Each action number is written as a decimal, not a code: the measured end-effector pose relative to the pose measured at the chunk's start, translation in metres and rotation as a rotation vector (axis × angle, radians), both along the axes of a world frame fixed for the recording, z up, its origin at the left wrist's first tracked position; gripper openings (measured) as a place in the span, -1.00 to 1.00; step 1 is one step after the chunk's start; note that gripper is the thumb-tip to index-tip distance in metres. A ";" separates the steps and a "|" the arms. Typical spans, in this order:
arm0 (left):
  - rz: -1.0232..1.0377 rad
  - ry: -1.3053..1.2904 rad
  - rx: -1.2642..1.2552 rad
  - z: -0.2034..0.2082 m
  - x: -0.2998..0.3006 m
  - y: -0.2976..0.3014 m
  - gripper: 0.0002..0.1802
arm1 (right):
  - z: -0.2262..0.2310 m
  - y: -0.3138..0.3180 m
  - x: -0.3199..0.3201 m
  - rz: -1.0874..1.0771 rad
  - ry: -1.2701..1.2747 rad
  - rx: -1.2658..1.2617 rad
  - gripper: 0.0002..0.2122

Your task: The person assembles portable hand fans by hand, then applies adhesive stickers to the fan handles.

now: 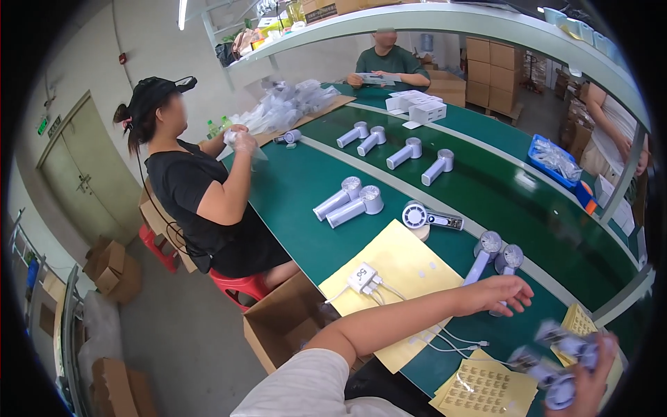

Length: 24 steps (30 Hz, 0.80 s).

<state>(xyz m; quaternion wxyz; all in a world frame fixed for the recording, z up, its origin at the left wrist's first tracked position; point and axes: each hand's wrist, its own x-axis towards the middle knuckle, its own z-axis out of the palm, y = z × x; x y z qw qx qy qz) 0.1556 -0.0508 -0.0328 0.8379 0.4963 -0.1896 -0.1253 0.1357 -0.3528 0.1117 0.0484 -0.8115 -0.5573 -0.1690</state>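
My left hand reaches across the table with its fingers apart and nothing visible in them. Just beyond it stand two grey-white handheld fans, one with a round head and another partly behind the hand. At the lower right, my right hand is closed around two handheld fans, smeared by motion. A further fan with an open handle showing its inner parts rests beside a yellow sheet. On that sheet sits a white charger block with several white cables running toward me.
Sticker sheets lie at the near edge. Two fans lie farther left; several more lie on the dark green belt. A person in black handles a clear bag on the left. A blue basket stands right. An open carton stands below the table.
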 end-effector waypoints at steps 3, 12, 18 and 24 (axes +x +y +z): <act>-0.227 -0.168 0.211 0.005 -0.008 -0.005 -0.35 | -0.010 0.039 -0.016 0.147 0.269 -0.205 -0.58; -0.433 -0.096 0.465 0.006 -0.037 -0.044 -0.17 | 0.000 0.064 -0.023 0.260 0.362 -0.270 -0.57; -0.402 0.337 -0.180 -0.028 -0.028 -0.039 -0.41 | -0.005 0.042 -0.009 0.085 0.124 -0.063 -0.54; -0.534 0.432 -0.534 -0.025 -0.032 -0.040 -0.37 | -0.032 0.039 0.017 -0.042 0.055 0.096 -0.49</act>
